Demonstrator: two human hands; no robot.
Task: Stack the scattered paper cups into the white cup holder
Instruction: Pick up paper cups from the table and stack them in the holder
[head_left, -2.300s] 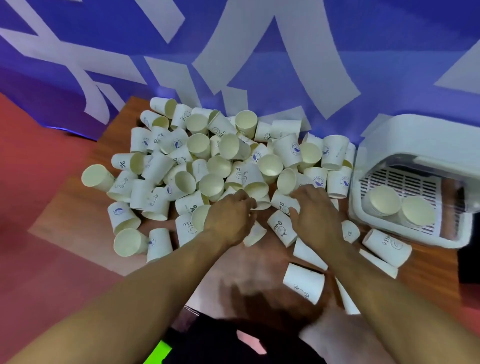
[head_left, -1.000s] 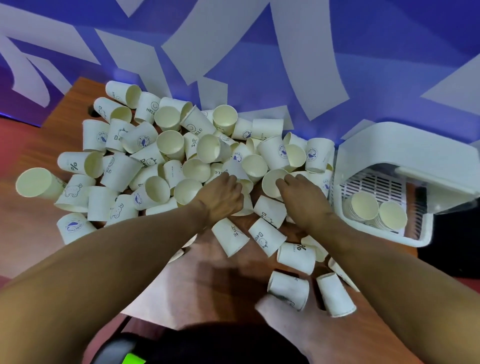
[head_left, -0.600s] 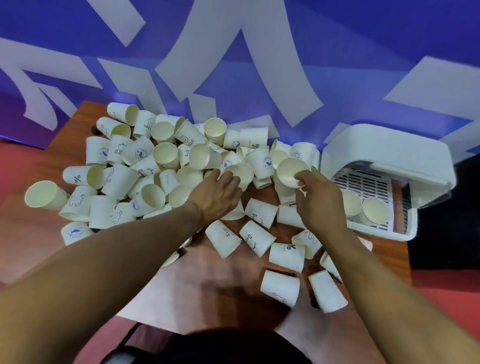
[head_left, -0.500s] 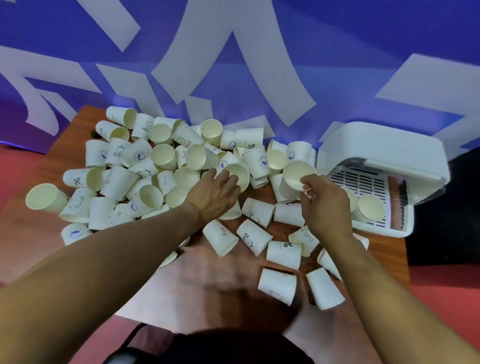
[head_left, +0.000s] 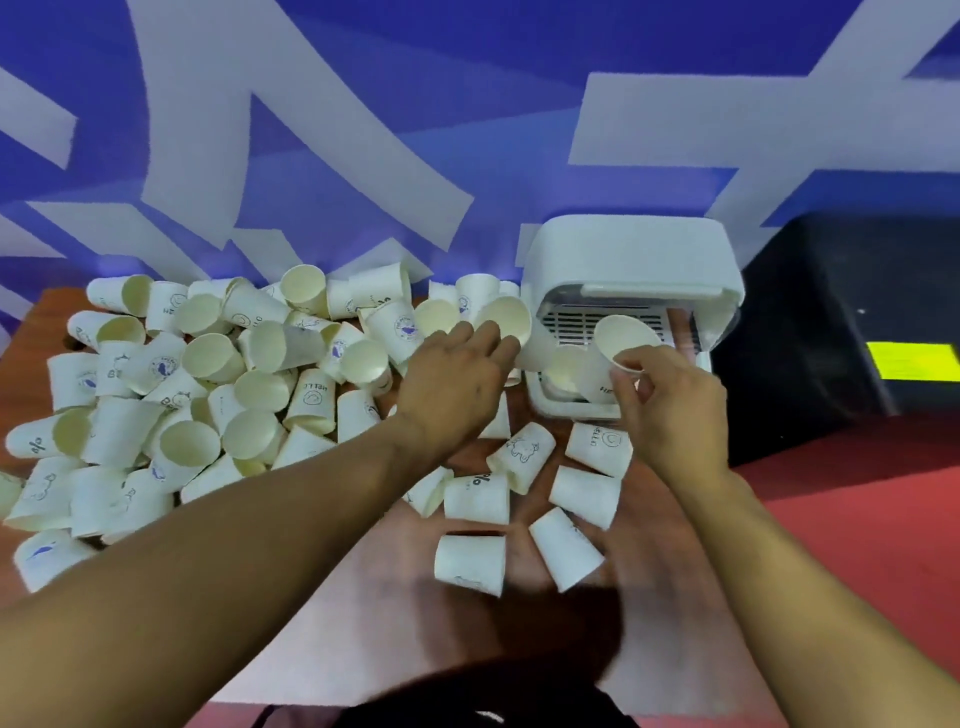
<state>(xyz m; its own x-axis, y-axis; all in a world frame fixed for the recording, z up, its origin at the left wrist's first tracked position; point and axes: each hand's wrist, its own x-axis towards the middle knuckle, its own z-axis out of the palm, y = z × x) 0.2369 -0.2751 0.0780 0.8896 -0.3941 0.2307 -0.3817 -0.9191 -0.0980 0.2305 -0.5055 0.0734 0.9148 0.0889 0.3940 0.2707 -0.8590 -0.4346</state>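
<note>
Right grip (head_left: 670, 410): wrist bent, thumb and fingers pinching the rim of a paper cup (head_left: 621, 343), which I held tilted, mouth towards me, at the open front of the white cup holder (head_left: 628, 249).
Left grip (head_left: 457, 379): stretched out palm down, fingers nearly straight and holding nothing, tips against an open-mouthed cup (head_left: 501, 318) just beside the holder.
Holder's place: the far right corner of the counter (head_left: 395, 597).
Hard to see: the stacked cups (head_left: 566, 369) inside sat mostly behind the held cup; their count was unclear.
Around: a pile of cups (head_left: 234, 395) covered the counter's left and far side; loose cups (head_left: 470, 561) lay between my forearms; a black box (head_left: 831, 322) stood beyond the right edge.
</note>
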